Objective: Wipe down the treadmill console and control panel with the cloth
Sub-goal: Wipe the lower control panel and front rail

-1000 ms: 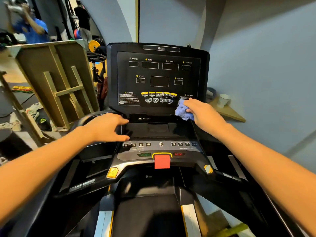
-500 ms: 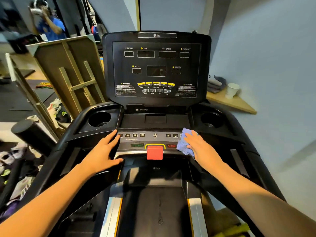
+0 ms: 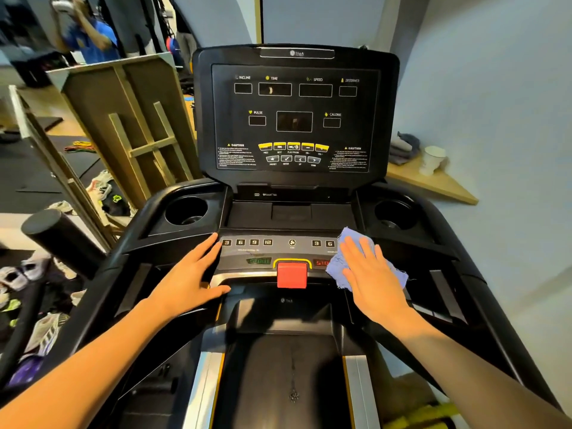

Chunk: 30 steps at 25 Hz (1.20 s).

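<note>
The cloth (image 3: 365, 264) has come down off the upright console (image 3: 294, 119), where it was rubbing the lower right corner of the display a second ago, and now lies spread on the right end of the control panel (image 3: 278, 252), covering the last speed keys and part of the red-lit stop readout. The right hand (image 3: 373, 274) has changed too: half a second back it was loosely bunched on the cloth, and now it presses it flat with straight, slightly fanned fingers, so this grip is wide and pinches nothing. That suggests the display face is done, or at least left, and the panel pass is starting from its right side (the keys to the left look untouched as yet).

The left hand (image 3: 192, 280) has slid only a little and rests open on the panel's left edge, fingers straight, thumb hooked over the front lip.

The cloth is soft, pale blue, frayed at its edges and thin enough to drape. The panel is smooth grey plastic with flush keys; the red safety tab (image 3: 292, 274) stands proud, blocky and glossy. Two round cup wells (image 3: 185, 210) flank a matt black tray
</note>
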### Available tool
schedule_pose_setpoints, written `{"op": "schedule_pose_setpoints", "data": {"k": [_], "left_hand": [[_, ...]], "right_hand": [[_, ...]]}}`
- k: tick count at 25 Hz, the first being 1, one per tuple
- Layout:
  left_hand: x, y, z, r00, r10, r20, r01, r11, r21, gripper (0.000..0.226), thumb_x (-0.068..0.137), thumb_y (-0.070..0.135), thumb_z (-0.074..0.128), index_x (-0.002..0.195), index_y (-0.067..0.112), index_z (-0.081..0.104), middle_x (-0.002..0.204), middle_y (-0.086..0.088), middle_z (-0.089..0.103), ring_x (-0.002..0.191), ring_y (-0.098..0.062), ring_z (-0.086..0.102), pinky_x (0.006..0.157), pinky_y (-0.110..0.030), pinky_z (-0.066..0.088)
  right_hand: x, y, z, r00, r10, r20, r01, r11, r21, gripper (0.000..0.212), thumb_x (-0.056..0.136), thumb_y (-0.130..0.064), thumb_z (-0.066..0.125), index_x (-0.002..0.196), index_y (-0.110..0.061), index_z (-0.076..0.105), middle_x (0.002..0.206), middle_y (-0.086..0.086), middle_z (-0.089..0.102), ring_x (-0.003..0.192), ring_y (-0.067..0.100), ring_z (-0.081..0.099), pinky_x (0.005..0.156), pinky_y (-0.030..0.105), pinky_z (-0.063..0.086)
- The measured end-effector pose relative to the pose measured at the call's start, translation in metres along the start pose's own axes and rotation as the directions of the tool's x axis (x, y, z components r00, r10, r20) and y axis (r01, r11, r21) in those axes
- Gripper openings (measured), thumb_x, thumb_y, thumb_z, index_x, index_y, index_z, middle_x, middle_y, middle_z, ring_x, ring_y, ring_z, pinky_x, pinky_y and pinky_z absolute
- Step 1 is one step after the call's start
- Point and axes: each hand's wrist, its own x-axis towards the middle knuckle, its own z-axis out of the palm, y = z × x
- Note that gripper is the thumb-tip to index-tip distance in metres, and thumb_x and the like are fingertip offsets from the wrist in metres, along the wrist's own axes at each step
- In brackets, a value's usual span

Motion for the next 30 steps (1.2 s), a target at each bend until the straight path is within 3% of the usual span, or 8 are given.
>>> {"op": "schedule_pose_setpoints", "data": {"k": [1, 4, 7, 11, 16, 21, 27, 30], "left_hand": [[-0.002, -0.001, 0.000, 1.000, -0.006, -0.005, 0.005, 1.000, -0.016, 0.103, 0.079, 0.058, 0.071, 0.158, 0.024, 0.013, 0.167, 0.009, 0.002, 0.151, -0.014, 0.015, 0.121, -0.033, 0.023], [-0.007, -0.003, -0.002, 1.000, -0.019, -0.006, 0.019, 0.998, -0.065, 0.102, 0.080, 0.056, 0.072, 0.158, 0.025, 0.013, 0.167, 0.007, 0.006, 0.151, -0.013, 0.017, 0.120, -0.035, 0.028], [-0.012, -0.007, -0.001, 1.000, -0.017, 0.001, 0.017, 0.995, -0.103, 0.104, 0.079, 0.055, 0.072, 0.158, 0.024, 0.012, 0.166, 0.006, 0.012, 0.151, -0.013, 0.019, 0.121, -0.032, 0.024], [-0.018, -0.013, 0.000, 1.000, -0.028, 0.004, 0.028, 0.990, -0.141, 0.108, 0.078, 0.054, 0.075, 0.158, 0.020, 0.011, 0.165, 0.005, 0.020, 0.150, -0.012, 0.022, 0.118, -0.022, 0.018], [-0.024, -0.021, 0.001, 0.999, -0.042, 0.025, 0.046, 0.981, -0.191, 0.109, 0.074, 0.054, 0.078, 0.158, 0.018, 0.017, 0.162, 0.003, 0.028, 0.148, -0.011, 0.028, 0.118, -0.023, 0.022], [-0.029, -0.030, 0.000, 0.999, -0.013, 0.032, 0.019, 0.981, -0.192, 0.108, 0.072, 0.057, 0.077, 0.157, 0.020, 0.022, 0.160, 0.003, 0.032, 0.146, -0.013, 0.032, 0.119, -0.032, 0.031], [-0.037, -0.040, -0.003, 0.995, 0.099, 0.024, -0.091, 0.970, -0.227, 0.086, 0.074, 0.059, 0.075, 0.149, 0.037, 0.038, 0.150, 0.017, 0.045, 0.136, 0.001, 0.042, 0.113, -0.023, 0.037], [-0.039, -0.043, -0.001, 0.994, 0.105, 0.021, -0.097, 0.967, -0.236, 0.071, 0.077, 0.057, 0.075, 0.140, 0.037, 0.050, 0.138, 0.018, 0.054, 0.125, 0.001, 0.051, 0.105, -0.023, 0.044]], "right_hand": [[0.004, -0.004, 0.002, 1.000, -0.013, 0.028, 0.013, 1.000, -0.015, 0.060, 0.096, -0.029, 0.032, 0.148, 0.000, 0.034, 0.153, 0.016, 0.038, 0.140, 0.033, 0.026, 0.113, 0.046, 0.018], [0.022, -0.030, 0.003, 0.998, -0.056, 0.024, 0.055, 0.998, 0.020, 0.065, 0.089, -0.019, 0.061, 0.145, 0.002, 0.038, 0.150, 0.020, 0.042, 0.141, 0.041, 0.034, 0.117, 0.048, 0.021], [0.040, -0.066, -0.001, 0.997, -0.064, 0.042, 0.060, 0.994, 0.089, 0.066, 0.096, -0.021, 0.052, 0.152, -0.003, 0.023, 0.159, 0.018, 0.026, 0.147, 0.040, 0.019, 0.118, 0.047, 0.014], [0.061, -0.099, -0.003, 0.994, -0.108, 0.018, 0.105, 0.988, 0.112, 0.066, 0.097, -0.027, 0.054, 0.153, -0.005, 0.025, 0.159, 0.016, 0.026, 0.148, 0.038, 0.019, 0.119, 0.047, 0.013], [0.084, -0.142, 0.001, 0.981, -0.196, -0.017, 0.196, 0.968, 0.155, 0.057, 0.104, -0.028, 0.031, 0.155, -0.006, 0.017, 0.162, 0.013, 0.018, 0.150, 0.035, 0.009, 0.122, 0.048, 0.005], [0.101, -0.189, 0.001, 0.971, -0.238, -0.031, 0.240, 0.955, 0.177, 0.060, 0.104, -0.031, 0.037, 0.156, -0.009, 0.017, 0.163, 0.011, 0.016, 0.151, 0.034, 0.005, 0.122, 0.047, 0.003], [0.111, -0.232, 0.007, 0.958, -0.286, -0.004, 0.282, 0.944, 0.171, 0.062, 0.103, -0.030, 0.038, 0.155, -0.007, 0.011, 0.164, 0.012, 0.007, 0.150, 0.036, -0.004, 0.122, 0.051, 0.004], [0.108, -0.244, 0.008, 0.952, -0.307, -0.012, 0.303, 0.933, 0.195, 0.061, 0.103, -0.029, 0.041, 0.154, -0.006, 0.017, 0.163, 0.014, 0.015, 0.150, 0.038, 0.001, 0.121, 0.051, 0.007]]}}
